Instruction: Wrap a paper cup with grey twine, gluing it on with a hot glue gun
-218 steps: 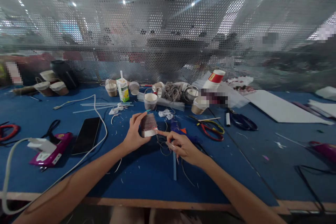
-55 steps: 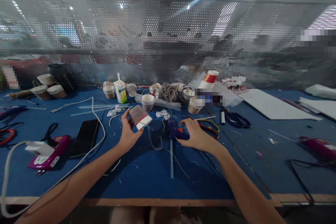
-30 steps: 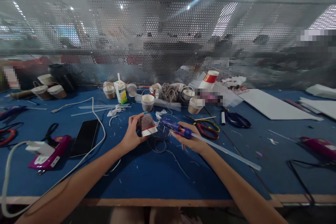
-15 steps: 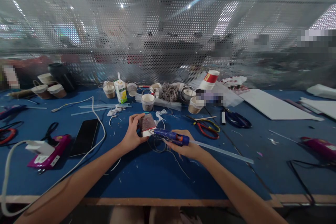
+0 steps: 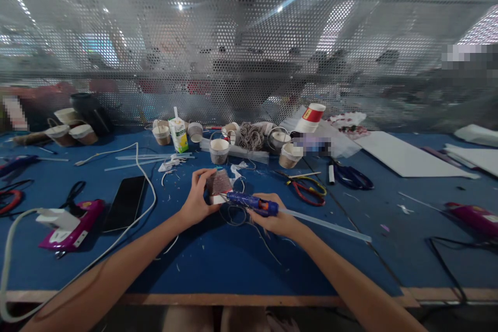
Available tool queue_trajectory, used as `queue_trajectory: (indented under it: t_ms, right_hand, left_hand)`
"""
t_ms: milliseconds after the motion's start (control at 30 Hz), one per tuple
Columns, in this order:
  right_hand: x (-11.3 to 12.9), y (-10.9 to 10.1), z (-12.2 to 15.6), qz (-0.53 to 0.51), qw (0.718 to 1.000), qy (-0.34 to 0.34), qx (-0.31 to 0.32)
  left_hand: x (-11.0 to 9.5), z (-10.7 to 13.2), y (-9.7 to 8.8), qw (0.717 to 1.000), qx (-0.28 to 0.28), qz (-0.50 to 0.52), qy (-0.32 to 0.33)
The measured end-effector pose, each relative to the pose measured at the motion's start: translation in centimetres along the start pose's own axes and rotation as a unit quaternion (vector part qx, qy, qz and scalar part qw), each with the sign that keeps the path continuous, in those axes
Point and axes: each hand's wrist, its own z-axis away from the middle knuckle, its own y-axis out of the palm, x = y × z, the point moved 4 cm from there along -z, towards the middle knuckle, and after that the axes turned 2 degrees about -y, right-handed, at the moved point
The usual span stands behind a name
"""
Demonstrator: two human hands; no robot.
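Far left on the blue counter (image 5: 218, 264), a pink glue gun (image 5: 73, 220) and a dark phone (image 5: 125, 202). Next, left hand (image 5: 196, 202) closed around a small twine-wrapped cup (image 5: 218, 185), held just above the counter near its middle. Probably light, thin-walled, easily crushed; rough twine good for grip; best taken by the sides, clear of fresh glue. Right of it, blue glue gun (image 5: 251, 201), nozzle seemingly touching the cup's lower edge, clasped in right hand (image 5: 278, 218), clear glue stick (image 5: 327, 222) trailing rightward. Beyond, red-and-yellow scissors (image 5: 309, 189).

Rough twine (image 5: 219, 182), glossy plastic
Your paper cup (image 5: 217, 198) wore rough twine; the glue gun (image 5: 249, 201) beside the cup was glossy blue plastic.
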Motion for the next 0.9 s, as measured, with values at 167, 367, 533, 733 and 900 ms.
queue_trajectory:
  t_ms: [167,367,533,733,900]
  right_hand:
    - [0.07,-0.12,-0.03,0.012,1.0,0.011,0.001]
    - [-0.04,-0.19,0.06,0.004,0.999,0.036,0.001]
    - [-0.15,-0.36,0.29,-0.012,0.999,0.043,-0.004]
    - [-0.31,-0.71,0.3,-0.016,0.999,0.047,-0.018]
    - [-0.51,-0.87,0.29,-0.049,0.996,0.062,-0.031]
  left_hand:
    - [-0.07,-0.04,-0.02,1.0,-0.001,0.012,-0.005]
    - [-0.02,-0.03,0.02,0.999,-0.011,0.047,-0.008]
    - [0.0,-0.07,-0.07,0.998,-0.017,0.062,-0.005]
    - [0.05,-0.1,-0.1,0.995,-0.018,0.097,-0.003]
    - [0.07,-0.05,-0.1,0.993,-0.026,0.113,0.009]
